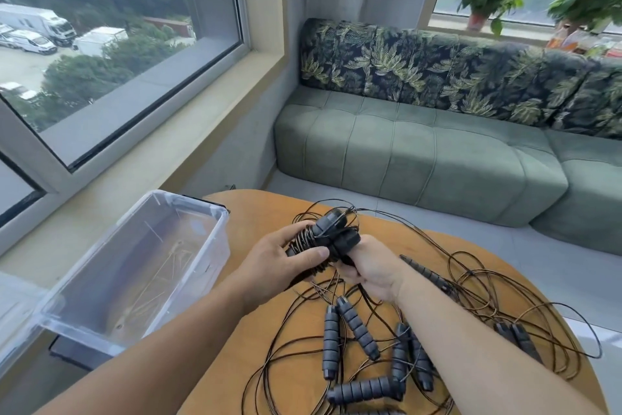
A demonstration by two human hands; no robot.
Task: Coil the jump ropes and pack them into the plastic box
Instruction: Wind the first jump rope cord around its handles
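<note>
l hand [282, 258] + r hand [367, 266] both grip coiled rope bundle [324, 234] (handles wrapped) above table [255, 212]; plastic box [141, 266] beside.

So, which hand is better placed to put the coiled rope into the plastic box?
Left, probably: the left hand grips the coiled rope and is nearer the plastic box, which stands on its side.

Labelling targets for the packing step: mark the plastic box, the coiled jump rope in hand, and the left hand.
plastic box [220, 212]: head view, far right corner of its rim.
coiled jump rope [331, 224]: head view, black handle above the wound cord.
left hand [281, 261]: head view, back of the hand.
</note>
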